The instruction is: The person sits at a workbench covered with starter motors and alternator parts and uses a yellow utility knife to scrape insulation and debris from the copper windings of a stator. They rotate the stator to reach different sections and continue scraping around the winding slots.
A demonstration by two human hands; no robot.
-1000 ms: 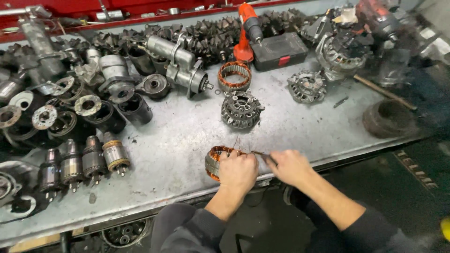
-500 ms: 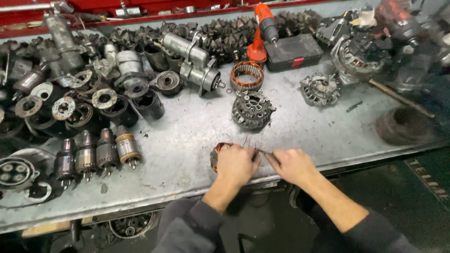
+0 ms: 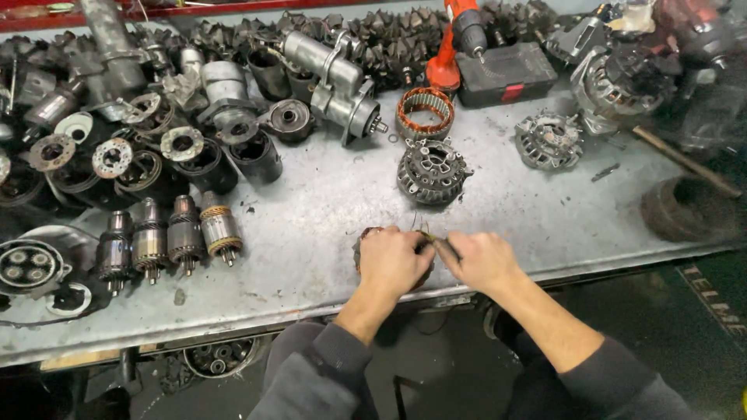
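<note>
1. The left hand [image 3: 391, 260] lies over a round stator ring [image 3: 364, 247] with copper wire, near the front edge of the grey metal surface [image 3: 311, 225]. Its grip is wrapped around the ring.
2. The right hand [image 3: 482, 260] pinches a thin dark tool [image 3: 442, 245] at the ring's wires.
3. The ring looks rusty orange and mostly hidden.
4. Farther back sit an alternator housing [image 3: 433, 171], another copper stator ring [image 3: 425, 113] and a starter motor [image 3: 334, 74].
5. To the left stand four armatures [image 3: 167, 237].

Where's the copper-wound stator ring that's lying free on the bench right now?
In the head view, the free stator ring lies upper centre on the metal bench, between the starter motor and black case, just behind the dark alternator housing.
</note>
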